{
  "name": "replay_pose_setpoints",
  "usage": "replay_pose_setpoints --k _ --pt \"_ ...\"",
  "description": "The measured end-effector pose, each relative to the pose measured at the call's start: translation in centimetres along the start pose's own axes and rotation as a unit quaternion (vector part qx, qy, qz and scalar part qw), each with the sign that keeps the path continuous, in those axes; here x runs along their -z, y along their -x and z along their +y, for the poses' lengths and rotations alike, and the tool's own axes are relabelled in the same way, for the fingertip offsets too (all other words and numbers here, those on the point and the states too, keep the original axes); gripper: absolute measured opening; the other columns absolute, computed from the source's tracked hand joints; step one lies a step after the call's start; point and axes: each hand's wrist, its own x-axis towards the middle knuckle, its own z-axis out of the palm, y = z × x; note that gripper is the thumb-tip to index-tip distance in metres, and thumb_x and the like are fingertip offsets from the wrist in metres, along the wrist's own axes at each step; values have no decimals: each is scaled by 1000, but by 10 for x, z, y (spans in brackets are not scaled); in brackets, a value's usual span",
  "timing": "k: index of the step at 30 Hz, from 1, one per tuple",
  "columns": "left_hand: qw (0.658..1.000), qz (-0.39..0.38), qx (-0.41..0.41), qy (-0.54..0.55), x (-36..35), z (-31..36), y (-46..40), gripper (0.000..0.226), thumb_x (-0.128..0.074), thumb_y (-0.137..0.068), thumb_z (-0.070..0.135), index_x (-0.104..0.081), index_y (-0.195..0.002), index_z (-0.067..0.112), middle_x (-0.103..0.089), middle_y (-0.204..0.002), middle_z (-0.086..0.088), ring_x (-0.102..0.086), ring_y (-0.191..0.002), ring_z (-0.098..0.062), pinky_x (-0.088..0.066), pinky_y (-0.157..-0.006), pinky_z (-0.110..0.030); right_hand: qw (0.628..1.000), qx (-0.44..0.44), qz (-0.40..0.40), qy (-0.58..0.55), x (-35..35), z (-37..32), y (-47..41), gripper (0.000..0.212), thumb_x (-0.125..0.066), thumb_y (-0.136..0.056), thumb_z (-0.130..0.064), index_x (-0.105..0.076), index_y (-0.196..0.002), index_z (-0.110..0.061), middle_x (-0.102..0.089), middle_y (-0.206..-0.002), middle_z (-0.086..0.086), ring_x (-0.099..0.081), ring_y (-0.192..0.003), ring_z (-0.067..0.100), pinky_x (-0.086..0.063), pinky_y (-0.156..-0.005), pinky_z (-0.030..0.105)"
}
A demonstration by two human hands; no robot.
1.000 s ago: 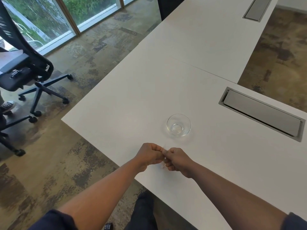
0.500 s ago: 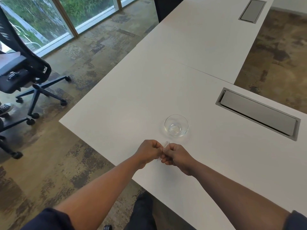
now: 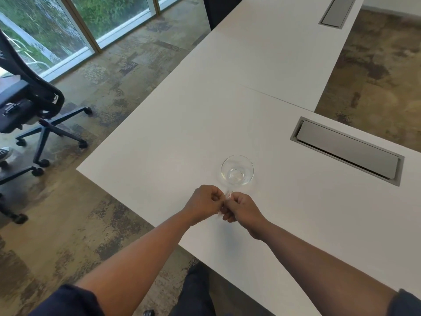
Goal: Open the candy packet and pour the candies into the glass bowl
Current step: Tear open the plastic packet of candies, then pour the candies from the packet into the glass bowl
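Observation:
A small clear glass bowl stands on the white table, with nothing visible inside it. Just in front of it, my left hand and my right hand meet knuckle to knuckle above the table. Both pinch a small clear candy packet; only a thin transparent strip of it shows between the fingers. The candies are hidden by my hands.
A grey cable hatch is set into the table to the right of the bowl, a second hatch lies far back. A black office chair stands on the carpet at the left. The table's near edge runs just under my wrists.
My hands have stayed together on the packet and drifted slightly toward the bowl; the fingers have shifted a little. The bowl has not moved.

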Motion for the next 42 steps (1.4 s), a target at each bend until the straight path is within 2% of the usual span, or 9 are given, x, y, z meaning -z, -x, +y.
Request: replay_pose_setpoints --k 7,14,19,23,25,28,34,38,42 --pt "973 30 -49 -221 7 25 1 19 -61 -78 4 -72 -89 16 -62 -82 5 -63 -78 -20 -53 -67 -30 993 -15 75 86 12 8 9 30 -65 -87 -32 -55 -68 -11 -71 -60 7 -60 -47 14 -45 -50 26" --pt "959 25 -59 -276 7 50 7 18 -63 -77 3 -66 -75 20 -69 -87 0 -66 -80 -22 -55 -68 -32 990 0 90 111 28 17 17 24 -64 -70 -29 -56 -67 -7 -70 -66 19 -60 -46 9 -47 -51 28" --pt "961 9 -87 -261 11 67 8 16 -65 -76 4 -68 -73 19 -69 -83 3 -68 -79 -20 -56 -66 -31 991 -70 75 -80 41 24 22 57 -54 -86 -70 -66 -86 -13 -73 -85 2 -64 -74 18 -52 -63 33" --pt "965 -27 -137 -223 17 84 9 12 -72 -78 6 -75 -79 18 -71 -80 9 -68 -77 -10 -60 -72 -30 939 -160 41 -303 49 28 16 72 -50 -88 -76 -66 -123 -15 -67 -126 13 -66 -113 35 -61 -85 55" --pt "967 -45 -163 -191 18 92 9 12 -72 -79 7 -77 -80 18 -74 -82 9 -68 -67 -2 -62 -72 -27 915 -164 11 -368 48 27 13 75 -52 -86 -78 -69 -125 -17 -68 -130 16 -66 -118 39 -56 -90 62" --pt "971 -76 -177 -139 18 100 7 9 -75 -81 10 -78 -81 18 -76 -81 8 -70 -61 2 -60 -63 -17 885 -148 -15 -441 48 20 8 74 -54 -86 -75 -79 -114 -11 -73 -126 19 -66 -118 42 -54 -95 62" --pt "956 -60 -200 -206 23 107 -7 18 -70 -80 7 -78 -84 22 -75 -90 12 -64 -71 7 -48 -61 -9 858 -127 30 -497 57 10 0 49 -56 -90 -44 -71 -106 -1 -72 -98 23 -70 -78 33 -61 -68 38" --pt "948 -42 -195 -250 23 103 -19 23 -63 -78 4 -75 -90 19 -72 -98 7 -62 -81 -7 -47 -63 -19 866 -119 61 -481 64 7 -3 42 -54 -92 -39 -67 -105 -1 -66 -102 22 -65 -82 31 -59 -71 40" --pt "962 -28 -182 -204 19 96 -30 22 -61 -78 5 -73 -85 21 -69 -91 13 -60 -71 2 -45 -62 -16 869 -112 98 -471 69 5 -9 40 -53 -92 -38 -64 -114 -7 -66 -104 17 -65 -86 30 -58 -72 41"
